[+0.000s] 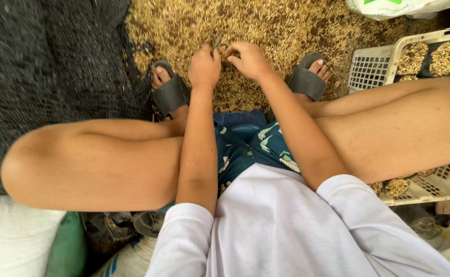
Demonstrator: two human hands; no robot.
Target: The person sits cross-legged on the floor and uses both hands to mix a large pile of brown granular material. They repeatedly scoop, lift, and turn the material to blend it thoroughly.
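Two hands over golden-brown husk heap (286, 31) — left hand (205, 65) and right hand (248, 59) pinch small grey pouch (217, 41) just above heap; best kept steady, mouth up.

Open room lies in the upper middle of the frame, over the spread of husks (266, 20) beyond both hands. The knees and sandalled feet (169, 91) hem in the space low and to each side. A white crate (376, 66) blocks the right, dark netting (55, 61) the left, and a white bag (389, 7) the upper right.
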